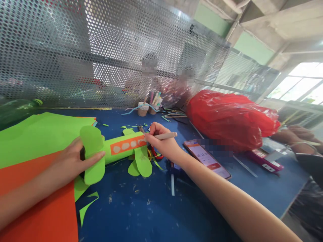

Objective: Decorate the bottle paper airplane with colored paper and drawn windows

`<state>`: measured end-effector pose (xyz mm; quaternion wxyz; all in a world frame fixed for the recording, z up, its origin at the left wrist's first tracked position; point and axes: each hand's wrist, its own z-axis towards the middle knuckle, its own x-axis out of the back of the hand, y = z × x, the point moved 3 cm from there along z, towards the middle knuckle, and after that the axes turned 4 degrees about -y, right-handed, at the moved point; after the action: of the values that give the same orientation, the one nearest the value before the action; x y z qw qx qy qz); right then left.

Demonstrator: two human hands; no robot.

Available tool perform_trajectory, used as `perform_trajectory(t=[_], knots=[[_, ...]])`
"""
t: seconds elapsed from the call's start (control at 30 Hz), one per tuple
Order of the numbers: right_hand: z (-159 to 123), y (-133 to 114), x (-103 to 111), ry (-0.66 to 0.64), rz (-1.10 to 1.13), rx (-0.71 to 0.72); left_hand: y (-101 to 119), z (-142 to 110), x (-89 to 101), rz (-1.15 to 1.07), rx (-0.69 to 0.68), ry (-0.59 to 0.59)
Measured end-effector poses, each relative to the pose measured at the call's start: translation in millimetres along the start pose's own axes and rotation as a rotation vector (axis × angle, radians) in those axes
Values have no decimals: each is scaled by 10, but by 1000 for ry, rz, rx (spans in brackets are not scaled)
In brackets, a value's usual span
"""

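A green paper tube model [108,148] with rounded leaf-like paper flaps lies in front of me, an orange strip [128,144] along its side. Several pale ovals show in a row on that strip. My left hand [78,156] grips the tube's left end, thumb over a large green flap. Between the closed fingers of my right hand [163,139] is a pale marker pen [166,135], its tip hidden by the fingers near the strip's right end. Scissors with red handles [156,155] lie partly hidden behind the tube.
Green paper sheets [45,134] and an orange sheet [50,208] lie at left, near a green bottle [19,109]. Two small pots [143,109], one with markers, stand behind. A phone [207,159] and red plastic bag [227,117] lie right; another person's hand [300,134] is beyond.
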<state>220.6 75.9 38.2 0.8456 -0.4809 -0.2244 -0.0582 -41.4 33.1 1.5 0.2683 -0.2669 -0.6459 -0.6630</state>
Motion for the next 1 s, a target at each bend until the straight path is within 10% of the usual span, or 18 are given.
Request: perform_trajectory(t=[1.0], knots=[[20, 10, 11, 13, -18, -19, -15, 37, -16, -5, -30, 20]])
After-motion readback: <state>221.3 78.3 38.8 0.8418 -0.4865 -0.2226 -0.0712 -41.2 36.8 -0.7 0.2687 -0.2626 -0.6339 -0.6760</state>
